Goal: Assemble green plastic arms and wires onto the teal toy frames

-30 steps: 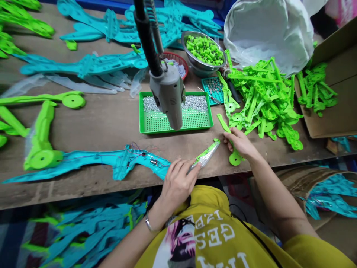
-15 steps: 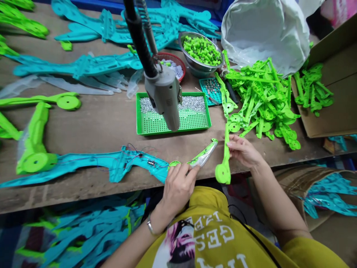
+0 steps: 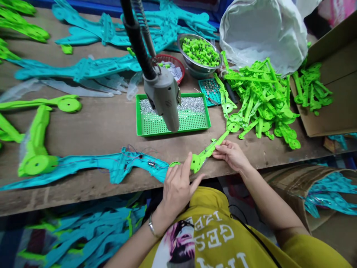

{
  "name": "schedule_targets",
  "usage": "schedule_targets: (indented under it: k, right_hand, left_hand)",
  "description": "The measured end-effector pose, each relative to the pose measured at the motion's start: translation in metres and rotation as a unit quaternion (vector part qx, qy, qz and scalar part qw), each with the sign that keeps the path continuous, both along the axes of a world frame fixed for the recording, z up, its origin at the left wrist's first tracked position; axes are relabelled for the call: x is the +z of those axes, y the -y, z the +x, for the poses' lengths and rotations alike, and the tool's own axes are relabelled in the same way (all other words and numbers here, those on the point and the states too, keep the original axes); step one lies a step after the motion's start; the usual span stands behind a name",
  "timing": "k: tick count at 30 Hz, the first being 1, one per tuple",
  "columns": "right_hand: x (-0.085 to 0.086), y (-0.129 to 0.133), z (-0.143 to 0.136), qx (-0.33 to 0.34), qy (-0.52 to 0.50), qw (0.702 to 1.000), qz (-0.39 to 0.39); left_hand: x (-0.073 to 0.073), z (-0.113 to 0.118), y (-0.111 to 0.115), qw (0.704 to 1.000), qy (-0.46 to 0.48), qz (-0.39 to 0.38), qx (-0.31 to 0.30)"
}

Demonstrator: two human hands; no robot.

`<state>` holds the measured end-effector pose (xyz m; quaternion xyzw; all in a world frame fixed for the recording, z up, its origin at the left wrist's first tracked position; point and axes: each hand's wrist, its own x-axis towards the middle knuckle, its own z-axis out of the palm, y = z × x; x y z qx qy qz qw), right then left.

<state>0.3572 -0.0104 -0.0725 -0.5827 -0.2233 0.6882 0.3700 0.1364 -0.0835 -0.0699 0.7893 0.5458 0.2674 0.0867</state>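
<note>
My right hand [image 3: 231, 154] pinches a long green plastic arm [image 3: 208, 149], which slants down to the left with its round end near my left hand. Beneath that arm, a similar green part with a clear piece is mostly covered. My left hand [image 3: 178, 182] has its fingers apart, over the right end of a blue shell [image 3: 97, 163] at the table's front edge. Thin wires and small metal pieces lie in the shell. Above it hangs a grey power screwdriver [image 3: 164, 98].
A green tray [image 3: 173, 128] of screws sits behind the screwdriver. A metal bowl [image 3: 192, 70] of green caps, a red basket [image 3: 182, 70] and a heap of green parts [image 3: 262, 96] lie farther back. A cardboard box [image 3: 329, 82] stands at right.
The green arm in my right hand has swung from upright to slanting and moved left over the other green part. My left hand's fingers have spread and lifted off that part.
</note>
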Motion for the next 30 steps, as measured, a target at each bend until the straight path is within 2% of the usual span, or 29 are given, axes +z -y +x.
schedule_targets:
  k: [5,9,12,14,17,20,27,30]
  right_hand:
    - [0.004,0.001,-0.001,0.009,0.005,1.000,0.012]
    - [0.003,0.000,-0.003,0.007,0.086,0.996,0.024]
    - [-0.002,-0.004,-0.007,0.013,0.151,0.988,0.040]
    - [-0.005,-0.005,-0.009,0.022,0.166,0.985,0.049]
    - [-0.008,-0.007,-0.010,-0.003,0.160,0.985,0.067]
    - [-0.010,-0.006,-0.010,-0.034,0.156,0.982,0.103]
    - [-0.015,-0.002,-0.005,0.030,0.197,0.970,0.140]
    - [-0.016,-0.003,-0.005,0.039,0.212,0.967,0.134]
  left_hand:
    - [-0.005,0.004,-0.003,1.000,0.012,0.015,0.022]
    - [0.005,-0.001,-0.006,0.999,-0.002,0.004,0.041]
    - [0.016,-0.012,-0.005,0.998,-0.015,-0.011,0.057]
    - [0.019,-0.023,0.000,0.998,0.012,-0.023,0.049]
    - [0.015,-0.039,0.009,0.998,0.044,-0.034,0.022]
    - [0.009,-0.047,0.016,0.999,0.028,-0.040,0.014]
    - [0.009,-0.031,0.009,0.998,-0.043,-0.018,0.034]
    - [0.007,-0.024,0.002,0.997,-0.072,-0.006,-0.002]
